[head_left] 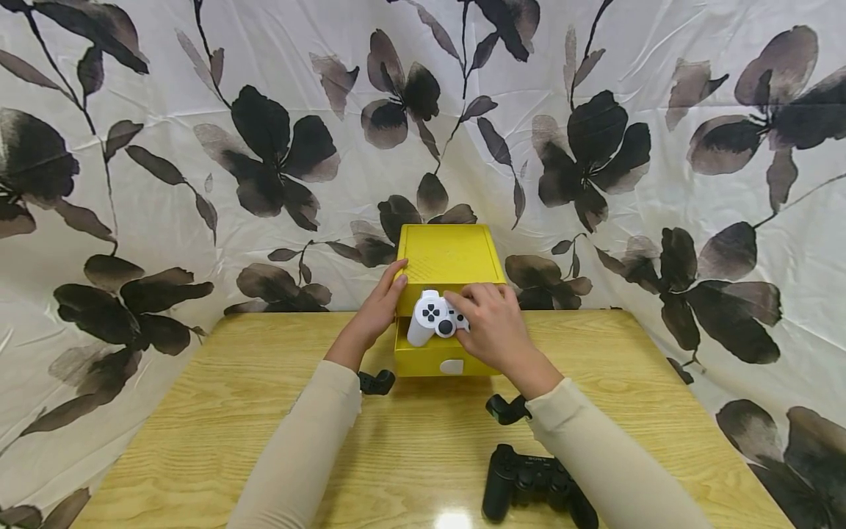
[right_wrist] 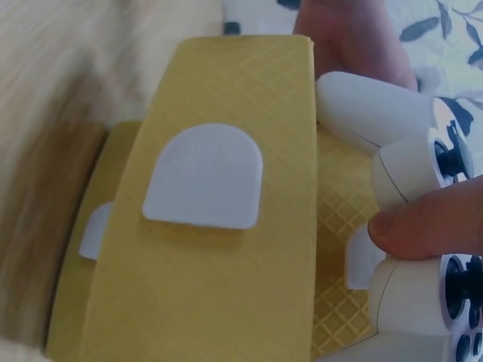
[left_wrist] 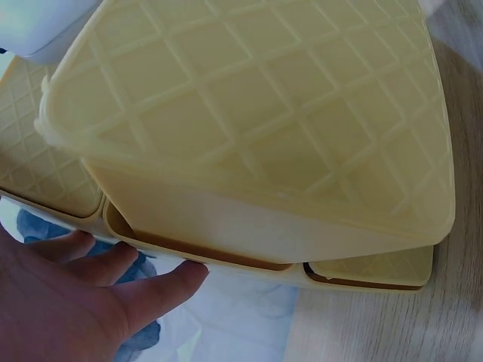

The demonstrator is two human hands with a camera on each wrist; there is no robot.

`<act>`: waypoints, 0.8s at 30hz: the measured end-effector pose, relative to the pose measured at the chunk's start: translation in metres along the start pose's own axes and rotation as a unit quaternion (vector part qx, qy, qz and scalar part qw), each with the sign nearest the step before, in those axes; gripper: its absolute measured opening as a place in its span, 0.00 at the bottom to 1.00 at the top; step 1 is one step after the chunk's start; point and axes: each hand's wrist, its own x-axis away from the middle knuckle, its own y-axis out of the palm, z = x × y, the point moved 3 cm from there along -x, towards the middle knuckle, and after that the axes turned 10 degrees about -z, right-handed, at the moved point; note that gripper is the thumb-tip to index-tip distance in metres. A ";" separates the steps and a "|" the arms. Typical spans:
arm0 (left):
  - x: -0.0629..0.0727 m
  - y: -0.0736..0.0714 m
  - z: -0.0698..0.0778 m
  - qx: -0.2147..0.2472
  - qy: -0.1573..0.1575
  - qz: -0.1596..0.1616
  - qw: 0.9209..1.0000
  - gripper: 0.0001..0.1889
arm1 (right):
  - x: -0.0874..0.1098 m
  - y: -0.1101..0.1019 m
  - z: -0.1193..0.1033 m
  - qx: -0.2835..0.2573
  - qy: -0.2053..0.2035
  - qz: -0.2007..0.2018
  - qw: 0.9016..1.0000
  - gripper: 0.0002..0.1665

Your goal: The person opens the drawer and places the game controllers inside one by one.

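Observation:
A white game controller is gripped by my right hand over a pulled-out drawer of a yellow drawer box. In the right wrist view, a digit presses between the stick housings of the controller. That drawer's front bears a white rounded pull. My left hand rests along the left side of the box. Seen from the left wrist, its fingers lie fairly straight against the box's frame, beside the extended drawer. The drawer's inside is mostly hidden.
A black game controller lies on the wooden table near its front edge, partly behind my right sleeve. Behind the box hangs a white floral cloth. Other drawers, one with a white pull, sit pushed in.

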 end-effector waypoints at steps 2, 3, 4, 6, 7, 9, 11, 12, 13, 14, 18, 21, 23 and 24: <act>0.000 0.000 0.000 0.001 0.001 0.001 1.000 0.27 | 0.001 0.001 0.000 -0.001 0.002 -0.002 1.000 0.31; 0.000 0.000 0.000 0.001 0.003 0.001 1.000 0.27 | 0.001 0.001 0.000 -0.001 0.002 -0.003 1.000 0.31; 0.000 0.000 0.000 0.001 0.004 0.002 1.000 0.27 | 0.001 0.002 0.000 -0.001 0.003 -0.005 1.000 0.31; 0.000 0.000 0.000 0.000 0.005 0.003 1.000 0.27 | 0.002 0.002 0.001 -0.001 0.004 -0.007 1.000 0.31; 0.000 0.001 0.000 0.000 0.006 0.003 1.000 0.27 | 0.002 0.002 0.001 -0.002 0.004 -0.009 1.000 0.31; 0.000 0.000 0.000 0.000 0.007 0.003 1.000 0.27 | 0.002 0.002 0.001 -0.003 0.005 -0.012 1.000 0.31; 0.001 0.000 0.001 0.000 0.006 0.003 1.000 0.27 | 0.002 0.001 0.001 -0.005 0.007 -0.018 1.000 0.31; 0.001 0.000 0.001 0.000 0.004 0.002 1.000 0.26 | 0.002 0.001 0.001 -0.007 0.009 -0.022 1.000 0.32; 0.001 0.000 0.001 0.000 0.003 0.002 1.000 0.26 | 0.002 0.001 0.001 -0.007 0.011 -0.026 1.000 0.32; 0.001 0.000 0.002 0.000 0.002 0.000 1.000 0.27 | 0.002 0.001 0.001 -0.008 0.013 -0.029 0.999 0.32; 0.001 0.001 0.002 0.003 -0.002 -0.004 1.000 0.27 | 0.002 0.001 0.002 -0.010 0.021 -0.045 0.999 0.32; 0.001 0.001 0.003 0.004 0.000 -0.005 1.000 0.27 | 0.002 0.001 0.003 -0.013 0.027 -0.054 0.998 0.33; 0.002 0.001 0.003 0.003 0.001 -0.003 1.000 0.26 | 0.002 0.002 0.003 -0.017 0.029 -0.058 0.998 0.33; 0.002 0.000 0.002 0.002 0.002 -0.001 1.000 0.26 | 0.002 0.002 0.003 -0.019 0.030 -0.060 0.998 0.33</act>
